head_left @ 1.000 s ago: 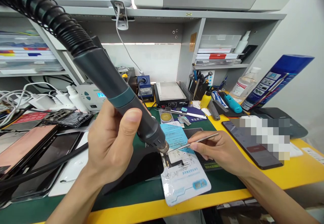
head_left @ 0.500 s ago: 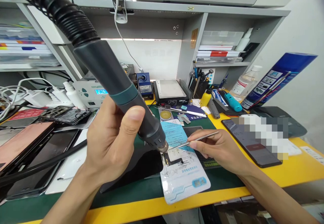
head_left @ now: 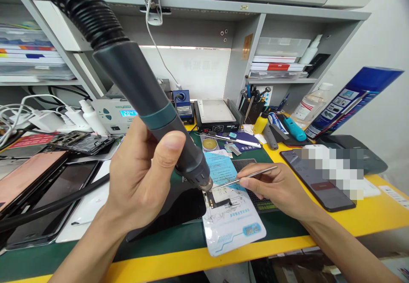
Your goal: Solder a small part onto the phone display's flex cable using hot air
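Observation:
My left hand is wrapped round the dark handle of a hot air gun, its thumb along the near side. The metal nozzle points down at a small black flex cable with gold contacts. That part lies on a white and blue card. From the right, my right hand pinches thin metal tweezers, whose tips come in close beside the nozzle. Whether the tips touch the part cannot be made out.
Dismantled phones and a black hose lie at left. The heat station display seems to read 284. A hot plate and tool holder stand behind. At right are a phone and a blue spray can.
The number on the station display has risen from about 276 to about 284. The view shifts slightly; both hands and their tools keep nearly the same place.

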### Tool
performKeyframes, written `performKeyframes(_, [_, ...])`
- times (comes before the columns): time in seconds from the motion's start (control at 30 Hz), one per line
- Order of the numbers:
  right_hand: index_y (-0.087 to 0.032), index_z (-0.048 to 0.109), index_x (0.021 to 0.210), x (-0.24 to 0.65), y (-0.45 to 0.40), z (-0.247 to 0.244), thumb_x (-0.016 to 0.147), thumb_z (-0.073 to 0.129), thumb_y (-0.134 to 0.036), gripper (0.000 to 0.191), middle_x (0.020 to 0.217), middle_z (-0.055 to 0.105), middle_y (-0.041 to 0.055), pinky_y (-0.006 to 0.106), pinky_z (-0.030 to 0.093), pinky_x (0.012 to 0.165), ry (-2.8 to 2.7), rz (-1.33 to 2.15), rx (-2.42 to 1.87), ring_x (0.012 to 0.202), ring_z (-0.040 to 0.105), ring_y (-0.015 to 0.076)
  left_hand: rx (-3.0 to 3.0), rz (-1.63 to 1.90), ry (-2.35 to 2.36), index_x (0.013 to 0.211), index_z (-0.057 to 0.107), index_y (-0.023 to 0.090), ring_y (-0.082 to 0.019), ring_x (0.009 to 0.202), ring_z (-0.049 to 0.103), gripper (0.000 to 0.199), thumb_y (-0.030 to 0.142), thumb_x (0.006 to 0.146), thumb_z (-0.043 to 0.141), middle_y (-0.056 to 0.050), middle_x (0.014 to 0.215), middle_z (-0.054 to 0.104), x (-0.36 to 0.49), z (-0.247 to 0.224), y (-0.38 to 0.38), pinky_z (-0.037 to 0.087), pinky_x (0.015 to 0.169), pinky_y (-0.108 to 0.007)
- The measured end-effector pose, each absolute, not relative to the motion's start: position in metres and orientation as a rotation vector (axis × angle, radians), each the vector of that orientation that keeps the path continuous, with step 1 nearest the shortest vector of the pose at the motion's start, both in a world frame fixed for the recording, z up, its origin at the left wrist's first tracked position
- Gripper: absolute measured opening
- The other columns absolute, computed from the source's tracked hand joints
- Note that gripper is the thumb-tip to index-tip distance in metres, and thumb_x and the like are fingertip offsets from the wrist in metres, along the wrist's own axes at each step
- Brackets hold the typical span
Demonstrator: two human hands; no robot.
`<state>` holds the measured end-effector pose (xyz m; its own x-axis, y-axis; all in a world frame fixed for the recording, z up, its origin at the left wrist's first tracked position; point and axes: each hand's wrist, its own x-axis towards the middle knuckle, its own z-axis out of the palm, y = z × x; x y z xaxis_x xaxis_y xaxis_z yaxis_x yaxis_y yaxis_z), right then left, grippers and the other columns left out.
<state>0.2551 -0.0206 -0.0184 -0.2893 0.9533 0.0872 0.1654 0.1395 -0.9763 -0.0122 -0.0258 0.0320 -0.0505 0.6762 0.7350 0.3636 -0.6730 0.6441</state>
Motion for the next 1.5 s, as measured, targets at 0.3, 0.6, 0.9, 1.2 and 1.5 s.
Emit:
performKeyframes(0.3, [-0.018, 0.084, 0.086, 0.2541, -0.0216, -0.0169, 0.084, 0.084, -0.034, 0.016, 0.084, 0.076, 0.0067, 0.023, 0.039, 0.044, -1.61, 1.249, -1.09, 0.051, 0.05, 0.0095, 2.086, 1.827, 1.031, 0.101, 0.066, 0.017, -0.013, 0.061, 0.056, 0.03, 0.046, 0.103, 0.056, -0.004, 0.083, 0.069, -0.014, 0.0313, -0.0198, 0.043, 0.048, -0.032])
performKeyframes(0.6, [-0.018, 0.083, 0.084, 0.254, -0.0213, -0.0153, 0.084, 0.084, -0.033, 0.015, 0.083, 0.074, 0.0059, 0.023, 0.037, 0.045, -1.602, 1.261, -1.098, 0.052, 0.049, 0.0089, 2.119, 1.812, 1.006, 0.101, 0.064, 0.017, -0.01, 0.061, 0.055, 0.027, 0.043, 0.104, 0.055, -0.003, 0.086, 0.069, -0.0148, 0.0314, -0.0207, 0.045, 0.05, -0.027])
performKeyframes(0.9, [-0.02, 0.084, 0.087, 0.2551, -0.021, -0.0186, 0.085, 0.084, -0.035, 0.015, 0.084, 0.074, 0.0052, 0.023, 0.036, 0.046, -1.609, 1.254, -1.104, 0.052, 0.049, 0.0085, 2.082, 1.863, 0.961, 0.104, 0.064, 0.019, -0.008, 0.056, 0.053, 0.023, 0.041, 0.103, 0.057, -0.001, 0.085, 0.069, -0.0125, 0.0287, -0.0205, 0.044, 0.047, -0.026])
performKeyframes(1.2, [-0.02, 0.084, 0.089, 0.2564, -0.0212, -0.0191, 0.084, 0.085, -0.036, 0.017, 0.075, 0.07, 0.0026, 0.023, 0.035, 0.045, -1.609, 1.251, -1.123, 0.052, 0.049, 0.0092, 2.081, 1.845, 0.961, 0.104, 0.062, 0.018, -0.007, 0.059, 0.055, 0.024, 0.042, 0.104, 0.056, 0.0, 0.085, 0.069, -0.0125, 0.0292, -0.0216, 0.045, 0.048, -0.023])
performKeyframes(1.5, [-0.02, 0.083, 0.088, 0.2561, -0.021, -0.0175, 0.084, 0.085, -0.037, 0.017, 0.076, 0.071, 0.0032, 0.023, 0.035, 0.045, -1.608, 1.24, -1.14, 0.052, 0.049, 0.0093, 2.086, 1.845, 0.962, 0.104, 0.063, 0.019, -0.007, 0.058, 0.054, 0.024, 0.042, 0.104, 0.056, 0.0, 0.086, 0.069, -0.0123, 0.0279, -0.0217, 0.047, 0.048, -0.023])
